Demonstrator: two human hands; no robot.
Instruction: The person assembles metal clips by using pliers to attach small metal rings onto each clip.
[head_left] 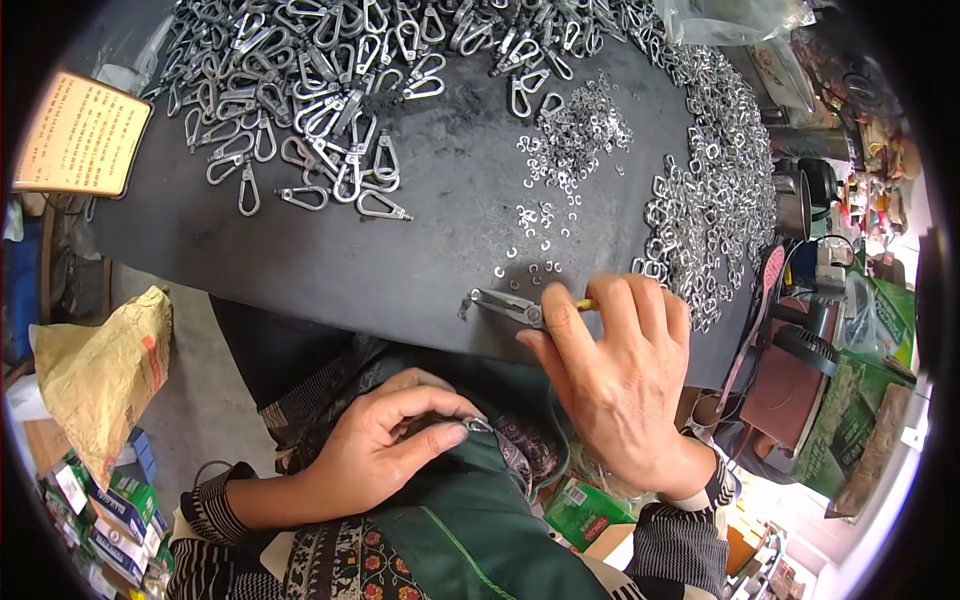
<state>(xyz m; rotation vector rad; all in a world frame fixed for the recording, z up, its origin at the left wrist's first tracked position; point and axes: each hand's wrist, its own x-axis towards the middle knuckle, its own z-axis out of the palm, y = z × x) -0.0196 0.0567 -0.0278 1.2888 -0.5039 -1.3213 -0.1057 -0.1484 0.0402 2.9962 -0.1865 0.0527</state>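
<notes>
My right hand [625,375] is closed around a pair of pliers [512,307], whose yellow handle shows beside the fingers. The jaws point left, low over the dark table, with a small silver C-shaped ring [474,296] at their tips. Whether the jaws grip that ring or only touch it, I cannot tell. Over my lap, my left hand [395,425] pinches a small silver metal piece [478,425] between thumb and fingers; the fingers hide most of it. Scattered C-shaped rings [533,268] lie just beyond the pliers, below a heap of them [590,120].
Snap hooks [340,110] pile up across the table's far side. Metal D-shaped rings [715,180] fill its right side. A tan printed box [85,135] stands at the left edge, above a crumpled yellow bag [105,370]. A pink fly swatter [770,270] leans on the right.
</notes>
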